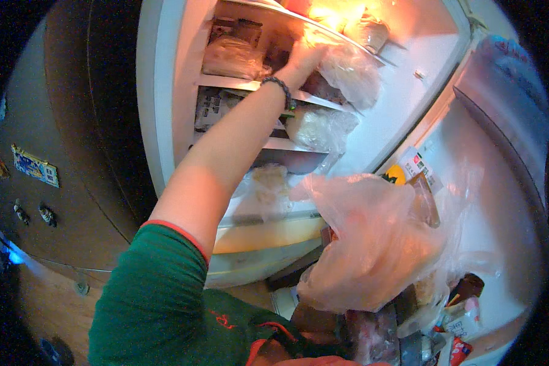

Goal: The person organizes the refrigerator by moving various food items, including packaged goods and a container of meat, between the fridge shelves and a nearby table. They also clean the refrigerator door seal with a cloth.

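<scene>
While the left hand reaches onto the upper freezer shelf, fingers curled on a frosted bag at its right end — the right hand, hidden, can't be judged — a pink plastic bag hangs below.

Freezer shelves were packed with frozen bags, leaving little gap above each. The left hand occupied the upper opening. A pink plastic bag blocked the approach from the right, beside the open door.
</scene>
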Demonstrator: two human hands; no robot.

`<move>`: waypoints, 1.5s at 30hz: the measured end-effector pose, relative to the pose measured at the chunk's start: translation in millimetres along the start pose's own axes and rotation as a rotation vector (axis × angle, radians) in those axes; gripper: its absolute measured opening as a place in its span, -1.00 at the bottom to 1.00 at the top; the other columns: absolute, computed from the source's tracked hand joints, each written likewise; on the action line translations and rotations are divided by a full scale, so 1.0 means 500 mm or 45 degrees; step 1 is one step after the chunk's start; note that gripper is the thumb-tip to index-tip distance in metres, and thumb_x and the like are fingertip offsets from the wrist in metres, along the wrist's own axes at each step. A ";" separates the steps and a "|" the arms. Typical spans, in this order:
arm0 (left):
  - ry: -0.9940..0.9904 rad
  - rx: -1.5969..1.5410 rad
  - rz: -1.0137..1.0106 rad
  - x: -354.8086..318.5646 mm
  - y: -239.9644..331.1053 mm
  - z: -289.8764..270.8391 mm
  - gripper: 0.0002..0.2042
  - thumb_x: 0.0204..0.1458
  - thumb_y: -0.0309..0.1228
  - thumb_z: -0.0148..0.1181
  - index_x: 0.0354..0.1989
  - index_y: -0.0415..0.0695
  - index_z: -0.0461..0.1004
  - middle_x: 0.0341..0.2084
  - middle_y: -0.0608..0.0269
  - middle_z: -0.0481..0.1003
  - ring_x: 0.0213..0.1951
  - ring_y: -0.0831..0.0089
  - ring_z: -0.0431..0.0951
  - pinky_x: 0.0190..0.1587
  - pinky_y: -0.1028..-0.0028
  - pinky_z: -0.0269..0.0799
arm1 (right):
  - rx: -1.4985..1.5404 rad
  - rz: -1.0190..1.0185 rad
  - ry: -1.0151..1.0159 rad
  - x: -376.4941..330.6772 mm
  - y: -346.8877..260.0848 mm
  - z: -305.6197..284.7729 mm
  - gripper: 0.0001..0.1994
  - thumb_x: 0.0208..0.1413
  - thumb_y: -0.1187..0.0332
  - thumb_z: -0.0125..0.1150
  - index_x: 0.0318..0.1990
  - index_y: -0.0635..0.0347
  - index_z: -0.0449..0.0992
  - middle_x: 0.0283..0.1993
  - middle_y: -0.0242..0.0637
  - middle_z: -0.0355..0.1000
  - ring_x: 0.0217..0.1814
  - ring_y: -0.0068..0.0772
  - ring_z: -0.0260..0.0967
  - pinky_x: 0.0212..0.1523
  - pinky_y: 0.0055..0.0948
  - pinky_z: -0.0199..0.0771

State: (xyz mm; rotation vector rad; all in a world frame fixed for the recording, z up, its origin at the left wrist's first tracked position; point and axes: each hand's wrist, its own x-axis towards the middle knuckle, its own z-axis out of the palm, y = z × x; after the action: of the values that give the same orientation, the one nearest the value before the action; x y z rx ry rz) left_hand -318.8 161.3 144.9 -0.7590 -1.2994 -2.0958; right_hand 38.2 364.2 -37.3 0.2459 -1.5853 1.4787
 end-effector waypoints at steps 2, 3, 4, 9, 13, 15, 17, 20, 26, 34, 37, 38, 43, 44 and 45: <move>-0.033 0.091 0.040 -0.010 -0.006 0.019 -0.56 -0.12 -0.39 0.14 -0.03 -0.31 0.35 -0.15 0.15 0.45 -0.17 0.41 0.44 -0.10 0.51 0.39 | -0.013 -0.004 -0.001 -0.002 0.000 -0.002 -0.50 -0.01 0.37 0.12 0.12 0.29 0.22 0.07 -0.17 0.29 0.10 -0.29 0.22 0.14 -0.35 0.18; -0.289 0.139 -0.027 -0.010 -0.002 0.018 -0.46 -0.13 -0.25 0.15 0.04 -0.26 0.30 0.00 0.10 0.37 0.02 0.31 0.34 0.07 0.36 0.26 | -0.016 0.001 0.008 -0.007 -0.002 -0.007 -0.50 -0.02 0.37 0.12 0.12 0.29 0.22 0.07 -0.17 0.29 0.10 -0.29 0.22 0.14 -0.35 0.18; -0.280 0.286 -0.072 -0.006 0.002 0.020 -0.42 -0.15 -0.18 0.14 0.06 -0.24 0.29 0.03 0.07 0.34 0.07 0.26 0.26 0.10 0.28 0.15 | -0.021 0.004 0.012 -0.010 -0.003 -0.010 -0.50 -0.02 0.37 0.12 0.11 0.29 0.22 0.07 -0.17 0.29 0.10 -0.29 0.22 0.14 -0.35 0.18; -0.244 0.863 -0.326 -0.012 0.011 0.024 -0.25 -0.21 0.09 0.10 0.14 -0.15 0.23 0.17 -0.01 0.19 0.28 0.06 -0.04 0.23 0.01 -0.24 | -0.017 0.003 -0.006 -0.001 0.002 0.004 -0.50 -0.02 0.37 0.12 0.11 0.29 0.22 0.06 -0.17 0.29 0.10 -0.29 0.23 0.14 -0.36 0.19; -0.022 0.782 -0.156 -0.046 0.007 0.001 -0.23 -0.17 0.04 0.16 0.15 -0.26 0.17 0.14 -0.12 0.20 0.23 0.03 0.06 0.23 0.21 -0.02 | -0.015 0.000 -0.007 -0.002 0.000 0.007 -0.50 -0.03 0.38 0.13 0.11 0.29 0.23 0.06 -0.17 0.30 0.10 -0.29 0.23 0.13 -0.36 0.19; 0.274 0.872 0.093 -0.073 0.011 0.016 -0.25 -0.14 0.02 0.17 0.13 -0.29 0.18 0.09 -0.17 0.24 0.21 0.03 0.11 0.23 0.25 0.02 | -0.016 -0.004 0.001 -0.002 0.000 -0.002 -0.50 -0.03 0.38 0.13 0.11 0.29 0.23 0.05 -0.17 0.30 0.09 -0.29 0.23 0.13 -0.36 0.20; 0.193 0.851 0.191 -0.057 0.008 0.016 -0.34 -0.07 0.02 0.11 0.07 -0.30 0.27 0.01 -0.18 0.33 0.11 0.09 0.27 0.18 0.28 0.12 | -0.018 -0.005 0.010 -0.003 -0.003 -0.007 -0.50 -0.03 0.38 0.13 0.10 0.29 0.23 0.05 -0.17 0.30 0.09 -0.29 0.24 0.13 -0.36 0.20; 0.096 0.785 0.057 0.043 -0.012 -0.031 -0.46 0.02 -0.07 0.08 0.02 -0.27 0.33 -0.07 0.00 0.43 -0.03 0.26 0.41 0.06 0.36 0.28 | 0.006 0.006 -0.013 -0.008 -0.004 -0.001 -0.50 -0.04 0.39 0.13 0.10 0.30 0.23 0.05 -0.17 0.31 0.09 -0.29 0.24 0.13 -0.36 0.20; -0.496 0.861 0.047 0.127 -0.099 -0.009 -0.46 0.02 -0.01 0.00 0.06 -0.16 0.36 0.00 0.04 0.41 -0.01 0.27 0.40 0.06 0.39 0.26 | -0.072 -0.002 0.030 -0.010 -0.010 -0.026 -0.50 -0.04 0.39 0.14 0.10 0.30 0.24 0.04 -0.17 0.31 0.09 -0.29 0.25 0.12 -0.36 0.21; -0.414 1.095 -0.128 0.139 -0.108 -0.031 -0.45 0.04 -0.05 0.03 0.11 -0.19 0.28 0.05 0.03 0.35 0.06 0.25 0.33 0.12 0.40 0.21 | -0.057 -0.001 -0.001 -0.011 -0.002 0.002 -0.51 -0.05 0.40 0.15 0.09 0.30 0.25 0.03 -0.16 0.32 0.08 -0.30 0.25 0.11 -0.36 0.22; 0.055 1.309 0.162 0.020 0.009 0.007 -0.44 0.06 -0.08 0.04 0.13 -0.22 0.24 0.03 -0.02 0.34 0.07 0.23 0.32 0.11 0.39 0.23 | -0.027 -0.021 -0.007 -0.001 0.000 0.023 -0.51 -0.06 0.40 0.15 0.09 0.30 0.25 0.03 -0.16 0.32 0.08 -0.30 0.26 0.11 -0.37 0.23; 0.102 1.188 0.271 -0.025 0.052 0.008 -0.44 0.07 -0.09 0.05 0.14 -0.23 0.23 0.03 -0.04 0.34 0.07 0.22 0.32 0.11 0.39 0.24 | -0.017 -0.025 -0.015 0.003 0.001 0.037 -0.51 -0.06 0.41 0.15 0.09 0.30 0.25 0.03 -0.16 0.32 0.08 -0.30 0.26 0.11 -0.37 0.23; -0.462 -0.318 -0.114 -0.414 0.251 -0.043 -0.15 -0.05 0.06 0.18 0.30 -0.15 -0.06 0.21 0.02 0.08 0.19 0.25 0.16 0.21 0.29 0.11 | 0.067 -0.090 -0.054 0.027 0.018 0.126 -0.51 -0.06 0.41 0.16 0.08 0.30 0.26 0.02 -0.16 0.33 0.07 -0.30 0.26 0.11 -0.37 0.23; -0.514 -0.408 -0.157 -0.498 0.265 -0.089 -0.11 -0.09 0.13 0.17 0.29 -0.20 -0.04 0.23 0.03 0.06 0.22 0.26 0.09 0.24 0.30 0.03 | 0.122 -0.090 -0.091 0.023 0.027 0.170 -0.51 -0.06 0.41 0.16 0.08 0.30 0.26 0.02 -0.16 0.33 0.07 -0.30 0.26 0.11 -0.37 0.23; -0.567 -0.471 -0.172 -0.532 0.275 -0.096 -0.09 -0.13 0.12 0.20 0.28 -0.21 -0.04 0.23 0.05 0.05 0.23 0.28 0.08 0.24 0.30 0.02 | 0.109 -0.120 -0.098 0.029 0.015 0.194 -0.51 -0.06 0.41 0.16 0.08 0.31 0.26 0.02 -0.16 0.33 0.07 -0.30 0.26 0.10 -0.37 0.24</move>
State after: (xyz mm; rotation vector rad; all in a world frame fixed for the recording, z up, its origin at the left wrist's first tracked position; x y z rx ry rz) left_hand -47.3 107.7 20.4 -1.3956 -1.2144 -2.4007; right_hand -20.9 288.4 -17.6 0.4259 -1.5511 1.4806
